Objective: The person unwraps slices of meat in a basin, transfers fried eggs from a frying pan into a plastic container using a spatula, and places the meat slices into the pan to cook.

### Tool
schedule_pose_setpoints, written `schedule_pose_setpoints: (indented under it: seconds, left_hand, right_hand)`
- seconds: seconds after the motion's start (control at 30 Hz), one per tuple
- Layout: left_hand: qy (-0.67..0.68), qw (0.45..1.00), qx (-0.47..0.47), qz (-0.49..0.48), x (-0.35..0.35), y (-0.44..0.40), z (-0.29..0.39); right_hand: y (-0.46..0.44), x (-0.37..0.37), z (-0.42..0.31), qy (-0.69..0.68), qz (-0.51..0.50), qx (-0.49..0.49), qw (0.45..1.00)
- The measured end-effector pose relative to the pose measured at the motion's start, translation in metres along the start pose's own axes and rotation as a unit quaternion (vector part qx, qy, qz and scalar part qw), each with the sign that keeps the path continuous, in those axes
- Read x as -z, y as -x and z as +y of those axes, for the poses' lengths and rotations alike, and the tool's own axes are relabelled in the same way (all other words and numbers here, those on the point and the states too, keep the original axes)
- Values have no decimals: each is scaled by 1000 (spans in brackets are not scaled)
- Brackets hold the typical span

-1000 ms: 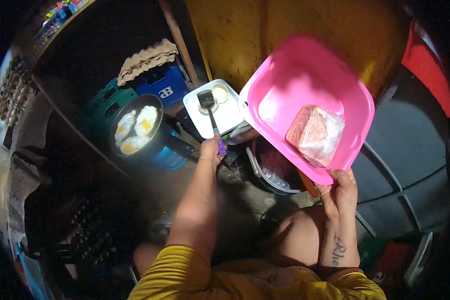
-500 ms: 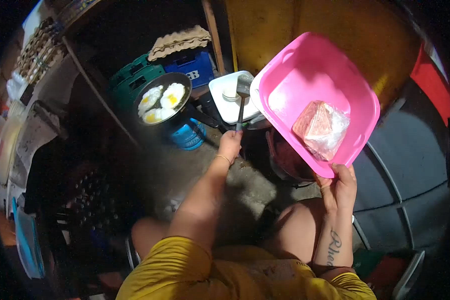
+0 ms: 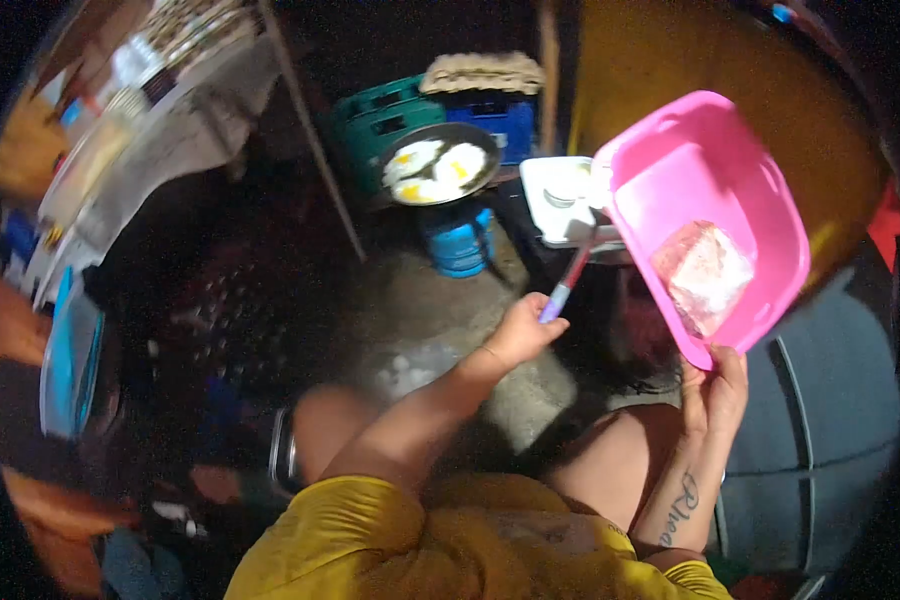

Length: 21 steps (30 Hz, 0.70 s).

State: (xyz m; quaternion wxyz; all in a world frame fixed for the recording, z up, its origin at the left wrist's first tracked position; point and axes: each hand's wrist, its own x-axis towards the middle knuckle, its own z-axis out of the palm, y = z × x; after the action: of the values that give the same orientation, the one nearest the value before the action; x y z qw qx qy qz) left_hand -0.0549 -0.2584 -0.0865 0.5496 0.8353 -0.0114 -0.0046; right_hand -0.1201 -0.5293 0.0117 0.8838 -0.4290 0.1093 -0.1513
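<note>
My left hand (image 3: 525,332) is closed around the handle of a spatula (image 3: 573,272), whose blurred head points up beside the white tray. With my right hand (image 3: 715,385) I grip the lower corner of a pink basin (image 3: 660,172), held tilted on my right. Inside the basin lies a clear plastic bag of pinkish food (image 3: 708,270), perhaps meat; its kind is unclear. Farther forward, a frying pan (image 3: 385,165) holds several fried eggs (image 3: 460,163) with yellow yolks. It sits above a blue gas canister (image 3: 458,245).
A white tray (image 3: 545,222) with a small bowl stands between pan and basin. Behind are a green crate (image 3: 355,130), a blue crate (image 3: 515,125) and egg cartons (image 3: 485,72). A cluttered shelf (image 3: 170,150) runs along the left.
My view has turned left, so the pan and crates appear farther right. My left hand with the spatula has drawn back toward me. My right hand still holds the basin.
</note>
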Motion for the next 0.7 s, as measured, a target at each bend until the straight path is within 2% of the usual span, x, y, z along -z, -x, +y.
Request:
schedule_pose_setpoints:
  seconds: [0.03, 0.07, 0.13, 0.2, 0.3, 0.37, 0.4, 0.43, 0.47, 0.5, 0.53, 0.6, 0.7]
  left_hand:
    - [-1, 1000, -23, 12, 3, 13, 6]
    - [-5, 999, -46, 22, 8, 26, 12]
    - [0, 999, 1, 34, 23, 61, 37]
    - [-33, 995, 6, 97, 37, 103, 56]
    - [-62, 963, -14, 260, 54, 165, 88]
    - [-119, 924, -10, 364, 68, 203, 109]
    - [-167, 898, -5, 408, 70, 214, 116]
    - [-169, 895, -5, 413, 67, 229, 148]
    - [-143, 873, 58, 463, 61, 246, 182]
    - [-116, 844, 120, 510, 54, 262, 207]
    - [-97, 848, 125, 507, 103, 272, 161]
    - [-163, 785, -45, 596, 148, 295, 105]
    - [-195, 747, -52, 633, 196, 323, 92]
  right_hand:
    - [1, 1, -3, 28, -1, -2, 1000]
    - [-4, 3, 0, -49, -10, -26, 998]
    - [-5, 3, -1, -38, -18, -16, 999]
    - [-4, 9, -6, -33, -71, -36, 996]
    - [17, -7, -33, -53, -118, -80, 988]
    - [33, -22, -58, -29, -203, -142, 968]
    - [34, -28, -64, -56, -201, -150, 966]
    - [40, -34, -75, -31, -208, -197, 958]
    - [44, -37, -86, -4, -214, -241, 947]
    - [42, -32, -90, -3, -264, -280, 923]
    - [60, -68, -48, 20, -306, -311, 900]
    - [90, -105, -12, 66, -307, -358, 879]
    - [122, -162, 45, 110, -379, -433, 811]
